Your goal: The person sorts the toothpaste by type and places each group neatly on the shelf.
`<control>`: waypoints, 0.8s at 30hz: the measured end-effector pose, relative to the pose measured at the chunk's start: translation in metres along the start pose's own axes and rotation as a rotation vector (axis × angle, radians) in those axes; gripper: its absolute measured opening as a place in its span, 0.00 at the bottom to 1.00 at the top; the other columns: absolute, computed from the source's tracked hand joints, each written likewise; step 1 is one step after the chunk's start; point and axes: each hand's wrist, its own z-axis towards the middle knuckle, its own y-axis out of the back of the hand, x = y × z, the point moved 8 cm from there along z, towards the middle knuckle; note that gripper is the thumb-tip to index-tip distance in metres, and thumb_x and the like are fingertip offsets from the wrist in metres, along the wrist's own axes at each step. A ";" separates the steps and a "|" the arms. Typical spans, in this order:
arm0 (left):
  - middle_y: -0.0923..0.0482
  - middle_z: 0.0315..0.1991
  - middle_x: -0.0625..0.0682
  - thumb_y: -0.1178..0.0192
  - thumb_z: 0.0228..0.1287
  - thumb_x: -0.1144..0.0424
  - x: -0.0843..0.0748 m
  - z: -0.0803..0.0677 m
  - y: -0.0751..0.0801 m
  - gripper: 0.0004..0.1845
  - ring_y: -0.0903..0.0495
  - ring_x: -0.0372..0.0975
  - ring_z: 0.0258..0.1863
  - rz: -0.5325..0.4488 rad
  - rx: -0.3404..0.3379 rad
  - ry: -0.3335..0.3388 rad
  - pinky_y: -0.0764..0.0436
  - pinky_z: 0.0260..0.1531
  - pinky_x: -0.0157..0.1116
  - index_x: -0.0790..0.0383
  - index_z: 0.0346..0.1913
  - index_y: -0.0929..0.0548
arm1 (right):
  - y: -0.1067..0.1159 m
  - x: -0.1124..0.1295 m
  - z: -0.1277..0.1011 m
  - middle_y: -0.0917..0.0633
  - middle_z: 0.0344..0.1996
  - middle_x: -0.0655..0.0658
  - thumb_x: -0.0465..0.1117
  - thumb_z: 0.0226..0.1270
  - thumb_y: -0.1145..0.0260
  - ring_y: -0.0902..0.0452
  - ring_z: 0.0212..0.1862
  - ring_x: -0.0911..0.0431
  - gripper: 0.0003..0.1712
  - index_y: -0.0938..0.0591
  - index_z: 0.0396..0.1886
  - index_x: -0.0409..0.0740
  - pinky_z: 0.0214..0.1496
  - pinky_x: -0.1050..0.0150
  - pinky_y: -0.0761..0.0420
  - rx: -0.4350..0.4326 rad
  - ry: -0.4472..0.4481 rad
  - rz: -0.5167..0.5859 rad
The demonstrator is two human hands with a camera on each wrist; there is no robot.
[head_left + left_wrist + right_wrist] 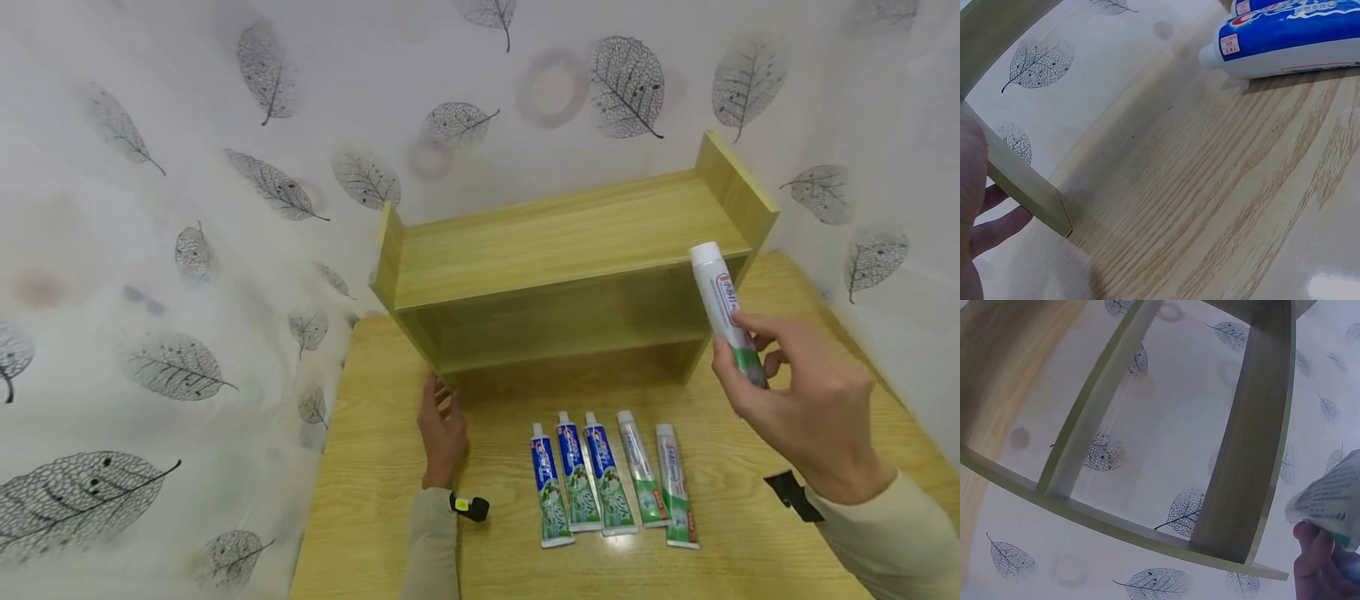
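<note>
My right hand (821, 400) holds a white and green toothpaste tube (718, 292), its white cap end pointing up, in front of the right end of a wooden shelf (562, 242). In the right wrist view, part of that tube (1329, 500) shows above the fingers. Down at the shelf's lower left corner, my left hand (444, 433) grips the side panel (1029, 194), with fingers on its far side. On the table lie several more tubes in a row: blue and green toothpaste tubes (579, 475) at left, white and green toothpaste tubes (641, 467) at right.
The two-level shelf stands on a light wood table (360, 467) near the back. Behind and to the left hangs a pale wall covering (187, 450) with leaf prints. Raised end panels (735, 179) flank the shelf's upper board.
</note>
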 end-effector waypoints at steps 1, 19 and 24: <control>0.17 0.61 0.67 0.42 0.83 0.69 0.000 0.000 0.000 0.25 0.12 0.62 0.58 0.005 -0.003 -0.004 0.08 0.50 0.58 0.61 0.78 0.27 | -0.001 -0.002 0.004 0.10 0.30 0.28 0.54 0.67 0.35 0.27 0.21 0.48 0.31 0.10 0.40 0.25 0.39 0.90 0.35 -0.003 0.003 0.000; 0.16 0.60 0.65 0.40 0.82 0.70 0.001 0.001 0.001 0.26 0.11 0.61 0.57 -0.019 -0.011 -0.020 0.07 0.48 0.59 0.57 0.78 0.26 | -0.033 -0.024 0.076 0.09 0.33 0.28 0.45 0.65 0.31 0.39 0.34 0.83 0.24 0.10 0.48 0.27 0.35 0.87 0.40 0.125 -0.028 -0.063; 0.16 0.61 0.66 0.40 0.82 0.70 0.002 0.001 0.001 0.26 0.11 0.60 0.57 -0.019 -0.001 -0.006 0.07 0.49 0.58 0.57 0.79 0.26 | -0.042 -0.028 0.086 0.09 0.33 0.28 0.43 0.65 0.31 0.25 0.25 0.62 0.21 0.10 0.47 0.28 0.32 0.81 0.39 0.159 -0.025 -0.106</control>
